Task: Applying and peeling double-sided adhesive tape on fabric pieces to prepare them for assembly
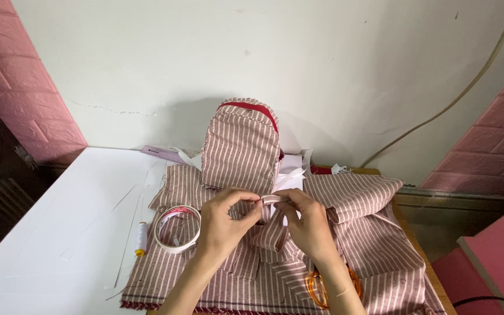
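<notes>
My left hand [226,221] and my right hand [305,224] meet over the table, both pinching a narrow folded strip of red-and-white striped fabric [272,229] between thumbs and fingertips. The strip hangs down between my palms. Right behind my hands stands a small striped fabric backpack [240,146] with a red zip along its top. Under my hands lies a spread of the same striped cloth [357,233].
A roll of white tape [176,228] and a small thread spool [141,238] lie left of my hands. Orange-handled scissors [322,289] lie by my right wrist. The white tabletop [59,227] stretches left; a cable [438,111] runs up the wall.
</notes>
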